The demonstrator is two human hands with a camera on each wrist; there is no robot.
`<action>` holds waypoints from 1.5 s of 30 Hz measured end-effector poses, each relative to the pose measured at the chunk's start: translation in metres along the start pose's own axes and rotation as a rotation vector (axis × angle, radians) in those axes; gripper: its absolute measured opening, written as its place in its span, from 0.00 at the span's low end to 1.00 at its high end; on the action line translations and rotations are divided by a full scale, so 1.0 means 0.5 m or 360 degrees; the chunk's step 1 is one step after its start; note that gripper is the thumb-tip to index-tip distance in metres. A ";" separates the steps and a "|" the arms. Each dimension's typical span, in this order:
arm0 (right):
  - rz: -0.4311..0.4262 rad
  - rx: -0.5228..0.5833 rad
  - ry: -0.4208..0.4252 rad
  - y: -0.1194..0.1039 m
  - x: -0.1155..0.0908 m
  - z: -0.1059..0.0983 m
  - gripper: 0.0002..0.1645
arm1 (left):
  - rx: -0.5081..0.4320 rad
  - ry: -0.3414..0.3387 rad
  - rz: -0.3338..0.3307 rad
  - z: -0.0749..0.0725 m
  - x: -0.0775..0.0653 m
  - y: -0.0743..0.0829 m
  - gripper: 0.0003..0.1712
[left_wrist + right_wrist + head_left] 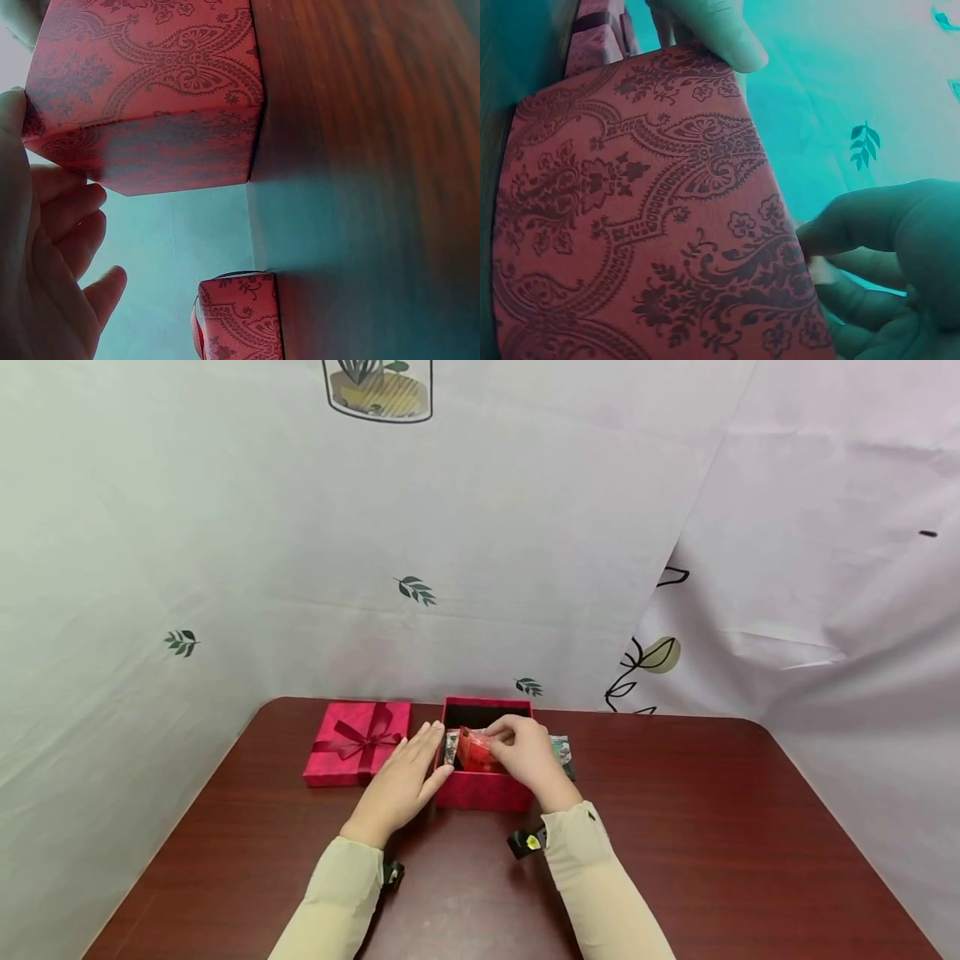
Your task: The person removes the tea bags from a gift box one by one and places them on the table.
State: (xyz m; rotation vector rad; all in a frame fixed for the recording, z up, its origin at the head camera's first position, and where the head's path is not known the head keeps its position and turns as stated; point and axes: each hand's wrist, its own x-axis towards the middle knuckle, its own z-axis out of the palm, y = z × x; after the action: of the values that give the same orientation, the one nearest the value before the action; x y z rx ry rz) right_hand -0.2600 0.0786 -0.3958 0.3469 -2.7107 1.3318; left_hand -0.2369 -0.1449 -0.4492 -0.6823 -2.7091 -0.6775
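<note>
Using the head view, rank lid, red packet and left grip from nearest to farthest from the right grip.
1. Red packet: at the right grip's fingertips, at the box's opening.
2. Left grip: by the box's left side.
3. Lid: farthest left, on the table.

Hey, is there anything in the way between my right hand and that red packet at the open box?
Nothing visible: your right hand pinches the red packet directly. The lid lies left of the box, and your left hand, at the box's left side, doesn't come between them.
</note>
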 end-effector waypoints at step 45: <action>0.0132 0.1284 0.0955 0.106 -0.013 -0.142 0.19 | -0.0007 -0.0011 -0.0009 -0.001 0.001 0.003 0.41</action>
State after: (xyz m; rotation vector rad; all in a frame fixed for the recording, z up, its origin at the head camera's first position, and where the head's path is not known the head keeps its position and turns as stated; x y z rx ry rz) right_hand -0.2673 0.1669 -0.3943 -0.1139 -1.6443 2.0865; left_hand -0.2364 -0.1437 -0.4481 -0.6798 -2.7177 -0.6842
